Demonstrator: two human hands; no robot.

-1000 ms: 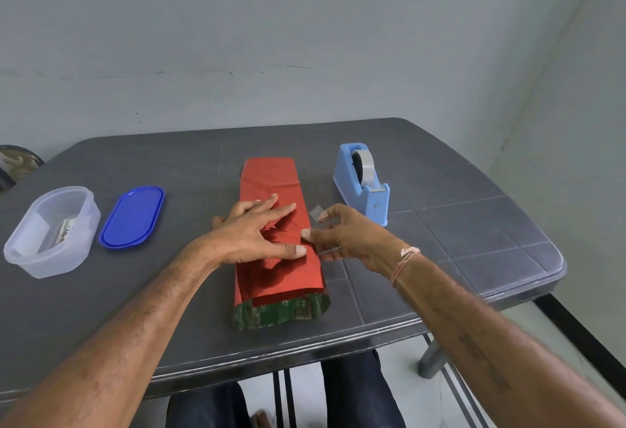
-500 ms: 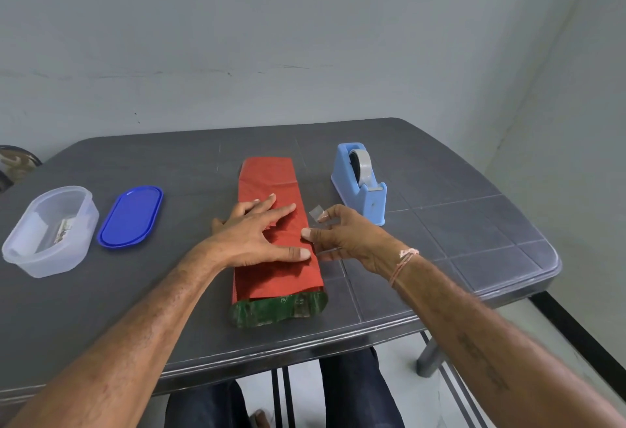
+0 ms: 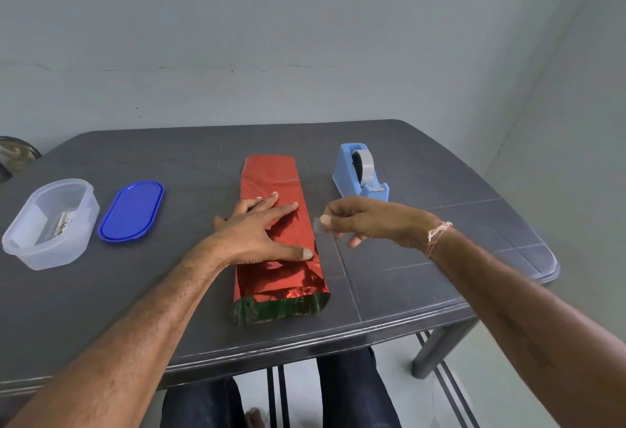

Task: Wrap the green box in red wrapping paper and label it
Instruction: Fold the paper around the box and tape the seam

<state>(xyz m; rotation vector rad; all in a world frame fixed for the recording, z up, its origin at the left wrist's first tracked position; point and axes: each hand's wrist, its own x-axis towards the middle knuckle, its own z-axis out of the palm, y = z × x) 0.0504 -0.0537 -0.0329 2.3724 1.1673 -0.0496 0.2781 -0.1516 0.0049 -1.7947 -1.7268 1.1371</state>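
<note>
Red foil wrapping paper (image 3: 271, 183) fills the middle of my view, folded around 1 long, narrow green box (image 3: 281, 309) that lies flat on a dark grey table (image 3: 423, 275), its length running away from me. Only the box's near end shows, a shiny green band sticking out past the crinkled edge of the paper, close to the table's front edge. The left hand (image 3: 252, 234) lies flat on top of the paper about halfway along, fingers straight and spread, thumb stretched toward the right edge of the parcel, pressing the paper down. The right hand (image 3: 369, 221) hovers just to the right of the parcel, above the table, with thumb and forefinger pinching a piece of clear tape (image 3: 318, 226). The tape hangs down beside the parcel's right edge, and I cannot tell whether it touches the paper. A thin thread bracelet (image 3: 437, 236) sits on the right wrist. Behind the right hand stands a light blue tape dispenser (image 3: 360, 173) holding 1 roll. Well to the left of the parcel lies a blue oval lid (image 3: 132, 210), flat on the table, and just left of it stands a clear plastic container (image 3: 50, 224), open, with something small inside that I cannot make out.
</note>
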